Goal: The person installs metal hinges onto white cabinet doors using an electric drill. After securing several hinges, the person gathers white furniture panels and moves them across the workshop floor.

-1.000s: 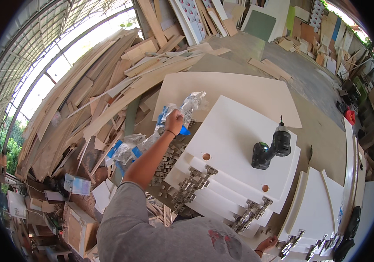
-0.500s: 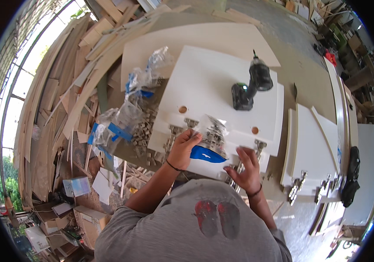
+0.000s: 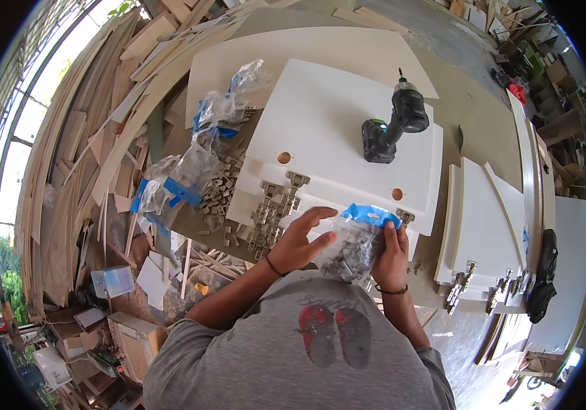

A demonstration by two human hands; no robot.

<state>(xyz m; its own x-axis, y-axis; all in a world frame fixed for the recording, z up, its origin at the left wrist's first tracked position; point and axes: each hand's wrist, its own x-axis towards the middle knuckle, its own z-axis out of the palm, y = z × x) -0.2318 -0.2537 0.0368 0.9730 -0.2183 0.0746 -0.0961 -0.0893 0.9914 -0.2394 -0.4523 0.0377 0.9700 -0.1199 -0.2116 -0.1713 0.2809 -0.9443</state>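
Head view, with clock directions read around the plastic bag (image 3: 351,254) and twelve toward the top of the picture: the bag is held between the hands, before the grey shirt (image 3: 337,307) and over the near side of the white panels (image 3: 334,113). At three o'clock the right hand (image 3: 392,258) is closed, pinching the blue header (image 3: 371,214) by its corner. At nine o'clock the left hand (image 3: 301,240) is open, thumb and fingers parted, close by the bag's side; whether the thumb touches it, I cannot tell.

The film looks thin, soft and rather slick, and the load should be loose, hard and fairly heavy for its size, so it probably sags and shifts when tilted. The blue header seems the surest place to pinch, with a palm beneath to bear the weight; sharp edges inside might tear the film.

The clear bag holds grey, metallic-looking pieces, too blurred by glare to count. Toward ten o'clock lie crumpled clear bags (image 3: 196,162) with blue headers, looking mostly flat, beside a heap of small blocks (image 3: 218,191). Nearer in that direction sit metal hinges (image 3: 276,213). Out at eight o'clock stands a cardboard box (image 3: 136,347); its contents are hidden.
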